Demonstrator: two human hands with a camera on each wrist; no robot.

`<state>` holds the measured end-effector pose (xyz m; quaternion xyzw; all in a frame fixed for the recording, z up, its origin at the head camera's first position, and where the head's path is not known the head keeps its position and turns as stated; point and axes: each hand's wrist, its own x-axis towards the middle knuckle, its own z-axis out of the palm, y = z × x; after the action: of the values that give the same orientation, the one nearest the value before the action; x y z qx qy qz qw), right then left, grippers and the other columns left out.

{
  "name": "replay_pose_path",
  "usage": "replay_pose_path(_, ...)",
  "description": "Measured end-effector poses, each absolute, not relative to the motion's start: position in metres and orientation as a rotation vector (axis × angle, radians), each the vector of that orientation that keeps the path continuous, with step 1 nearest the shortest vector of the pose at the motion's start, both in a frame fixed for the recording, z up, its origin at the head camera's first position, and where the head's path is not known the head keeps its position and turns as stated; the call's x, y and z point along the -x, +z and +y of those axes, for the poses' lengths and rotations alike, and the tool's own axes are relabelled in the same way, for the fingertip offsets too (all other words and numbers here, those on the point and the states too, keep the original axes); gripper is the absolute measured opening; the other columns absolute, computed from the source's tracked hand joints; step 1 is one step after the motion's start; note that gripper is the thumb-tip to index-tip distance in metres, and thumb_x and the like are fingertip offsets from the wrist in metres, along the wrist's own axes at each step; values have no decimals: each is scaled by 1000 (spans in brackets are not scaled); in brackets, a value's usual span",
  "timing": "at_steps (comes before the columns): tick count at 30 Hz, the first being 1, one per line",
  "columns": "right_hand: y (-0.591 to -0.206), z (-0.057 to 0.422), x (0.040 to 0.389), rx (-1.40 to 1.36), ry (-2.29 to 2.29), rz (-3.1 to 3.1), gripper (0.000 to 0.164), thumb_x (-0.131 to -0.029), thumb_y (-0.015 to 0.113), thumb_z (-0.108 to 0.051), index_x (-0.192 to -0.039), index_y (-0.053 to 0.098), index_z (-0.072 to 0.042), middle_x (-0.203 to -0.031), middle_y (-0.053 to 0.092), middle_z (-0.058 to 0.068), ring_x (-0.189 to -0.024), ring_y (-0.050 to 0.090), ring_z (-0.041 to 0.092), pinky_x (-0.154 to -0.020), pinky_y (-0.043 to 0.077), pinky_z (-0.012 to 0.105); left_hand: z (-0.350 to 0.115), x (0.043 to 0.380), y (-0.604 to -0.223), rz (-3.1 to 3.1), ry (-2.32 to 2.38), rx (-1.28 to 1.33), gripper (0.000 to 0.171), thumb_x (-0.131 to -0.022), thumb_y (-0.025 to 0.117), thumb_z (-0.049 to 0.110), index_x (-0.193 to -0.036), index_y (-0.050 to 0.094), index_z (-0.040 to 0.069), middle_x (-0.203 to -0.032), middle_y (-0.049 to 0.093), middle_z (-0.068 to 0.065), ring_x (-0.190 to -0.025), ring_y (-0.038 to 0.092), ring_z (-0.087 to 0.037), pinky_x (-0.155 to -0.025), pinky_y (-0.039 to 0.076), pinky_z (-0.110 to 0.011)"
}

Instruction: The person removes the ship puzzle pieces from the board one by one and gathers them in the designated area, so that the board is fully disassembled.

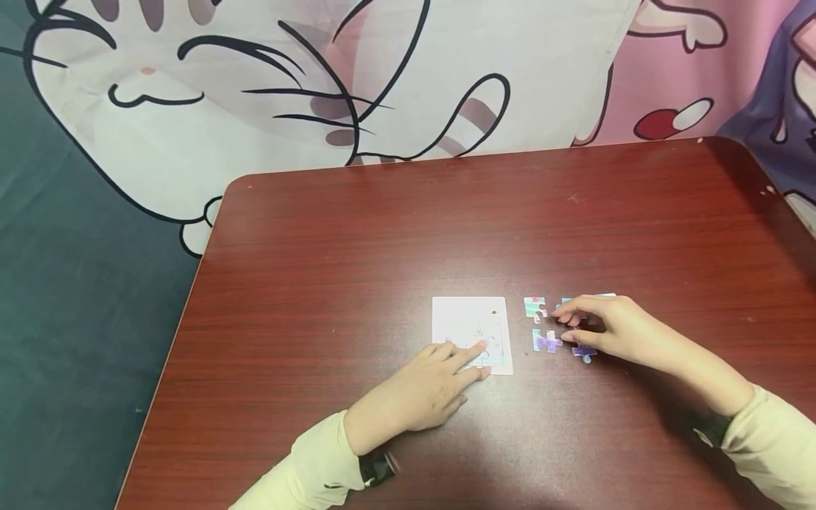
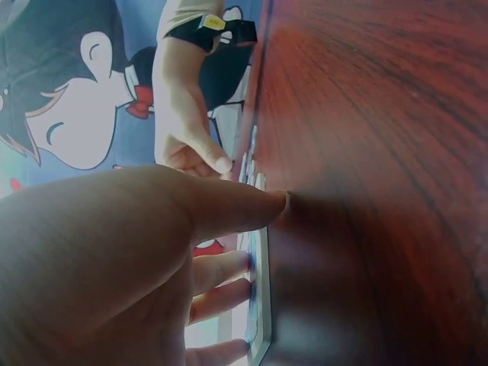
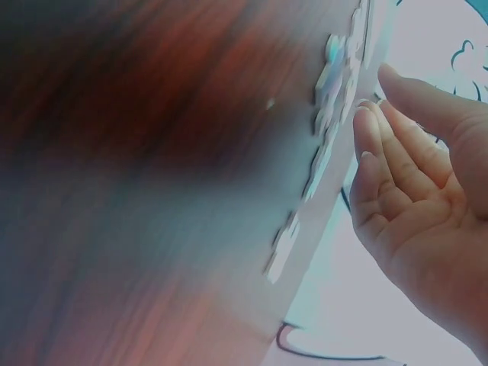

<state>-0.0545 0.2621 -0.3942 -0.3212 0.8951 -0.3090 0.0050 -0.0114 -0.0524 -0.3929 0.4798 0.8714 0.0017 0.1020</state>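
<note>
Left hand (image 1: 417,389) rests straight fingers on white board (image 1: 462,317), gripping nothing. Right hand (image 1: 608,327) hangs just over puzzle pieces (image 1: 545,341), fingers loosely bent, empty. Pieces lie on tabletop (image 1: 331,262), right of board.

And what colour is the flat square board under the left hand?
The square board is mostly white, clearest in the head view.
</note>
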Motion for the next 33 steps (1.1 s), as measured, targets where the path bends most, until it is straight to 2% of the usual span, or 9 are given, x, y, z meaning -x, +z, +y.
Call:
replay_pose_path(6, -395, 243, 57, 978, -971, 2748, 33, -71, 78, -3, -101, 66, -11, -81, 64, -13, -71, 57, -2, -61, 47, 16, -52, 10, -391, 2549, -13, -1399, 51, -93, 52, 36, -141, 40, 24, -154, 24, -2, -125, 40, -19, -104, 34, -34)
replay_pose_path(12, -391, 223, 64, 1008, -974, 2684, 36, -73, 77, -7, -107, 65, -12, -88, 64, -9, -78, 58, 5, -68, 50, 23, -51, 9, -389, 2547, -25, -1385, 49, -94, 50, 33, -141, 40, 23, -153, 25, -2, -124, 41, -19, -103, 36, -33)
replay_pose_path(16, -389, 215, 67, 1026, -978, 2657, 35, -73, 78, -11, -106, 66, -13, -89, 64, -9, -79, 58, 6, -68, 50, 24, -51, 10, -388, 2552, -32, -1391, 49, -94, 50, 33, -141, 40, 23, -153, 25, -3, -123, 42, -17, -103, 35, -32)
replay_pose_path(24, -393, 199, 69, 1050, -966, 2610, 37, -73, 77, -8, -108, 65, -9, -90, 65, -5, -79, 58, 9, -65, 49, 25, -49, 10, -388, 2550, -40, -1395, 50, -94, 51, 34, -141, 40, 24, -153, 26, -3, -123, 41, -17, -102, 36, -32)
replay_pose_path(30, -394, 185, 69, 1062, -855, 2625, 38, -74, 78, -13, -110, 65, -6, -99, 66, -1, -89, 60, 12, -78, 50, 32, -49, 10, -387, 2539, -42, -1362, 50, -94, 50, 34, -142, 39, 24, -154, 24, -2, -125, 40, -18, -101, 38, -33)
replay_pose_path(33, -395, 182, 69, 1054, -805, 2641, 37, -75, 77, -13, -109, 65, -6, -98, 66, -1, -88, 60, 13, -78, 50, 34, -49, 10, -387, 2546, -33, -1367, 49, -94, 51, 33, -141, 40, 25, -153, 25, -2, -126, 40, -20, -101, 38, -33)
